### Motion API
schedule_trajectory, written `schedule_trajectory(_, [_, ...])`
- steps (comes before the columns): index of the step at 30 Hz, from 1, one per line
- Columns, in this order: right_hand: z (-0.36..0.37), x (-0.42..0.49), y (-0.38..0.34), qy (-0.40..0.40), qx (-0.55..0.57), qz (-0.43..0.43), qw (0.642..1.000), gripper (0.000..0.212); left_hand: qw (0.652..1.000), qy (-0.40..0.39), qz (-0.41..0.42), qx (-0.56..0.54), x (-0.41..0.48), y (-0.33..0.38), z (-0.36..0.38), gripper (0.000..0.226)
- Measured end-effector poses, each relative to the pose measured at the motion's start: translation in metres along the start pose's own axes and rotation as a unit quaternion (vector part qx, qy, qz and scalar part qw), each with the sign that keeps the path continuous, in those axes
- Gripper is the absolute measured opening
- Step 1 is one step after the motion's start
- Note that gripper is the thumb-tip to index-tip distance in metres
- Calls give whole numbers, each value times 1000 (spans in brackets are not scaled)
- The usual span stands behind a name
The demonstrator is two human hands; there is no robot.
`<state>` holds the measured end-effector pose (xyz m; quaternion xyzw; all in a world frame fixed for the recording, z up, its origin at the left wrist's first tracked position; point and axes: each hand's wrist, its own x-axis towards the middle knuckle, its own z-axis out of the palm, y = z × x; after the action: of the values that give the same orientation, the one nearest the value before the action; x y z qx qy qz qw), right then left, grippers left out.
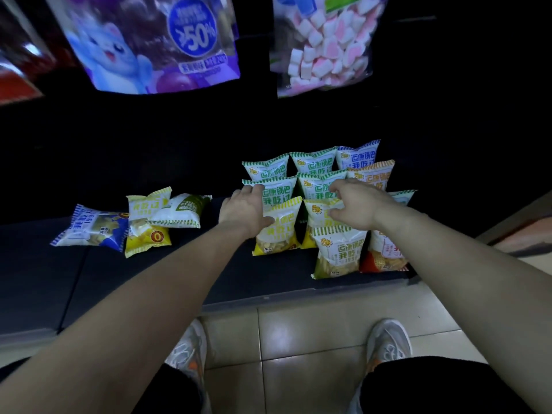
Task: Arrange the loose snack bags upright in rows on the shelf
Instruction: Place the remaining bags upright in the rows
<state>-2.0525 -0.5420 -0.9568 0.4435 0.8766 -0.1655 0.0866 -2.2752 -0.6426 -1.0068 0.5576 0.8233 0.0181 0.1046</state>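
Several snack bags stand upright in rows at the right of the dark shelf (89, 282). My left hand (243, 209) grips the left edge of an upright yellow bag (282, 231) in the left column. My right hand (358, 204) pinches the top of a second yellow bag (316, 212) beside it. In front stand a green bag (339, 253) and an orange bag (383, 258). Three loose bags lie flat to the left: a blue one (92, 227), a yellow one (148, 222) and a green-and-white one (179, 212).
A large purple bag (155, 43) and a bag of pink and white marshmallows (325, 46) hang above the shelf. The shelf's front edge runs just above the tiled floor (298, 339), where my two shoes stand.
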Motion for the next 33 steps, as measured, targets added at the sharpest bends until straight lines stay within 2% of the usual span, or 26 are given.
schedule_trajectory(9, [-11,-18,-104,59,-25,-79,995,65,998,-1,-50,-32,-97,-108,-96,74])
schedule_trajectory(12, [0,-17,-148,47,-33,-109,992,64,997,-7,-73,-20,-133,-153,-97,72])
schedule_trajectory(16, [29,-7,-206,-4,-52,-129,990,65,990,-42,-128,-50,-158,-203,-86,81])
schedule_trajectory(22, [80,40,-269,-48,-55,-148,986,64,986,-56,-129,-90,-149,-252,-73,81])
schedule_trajectory(26, [119,96,-294,-34,-19,-134,990,73,981,-55,-141,-123,-120,-278,-66,81])
schedule_trajectory(33, [176,166,-311,-13,14,-93,995,86,977,-67,-145,-142,-101,-277,-47,76])
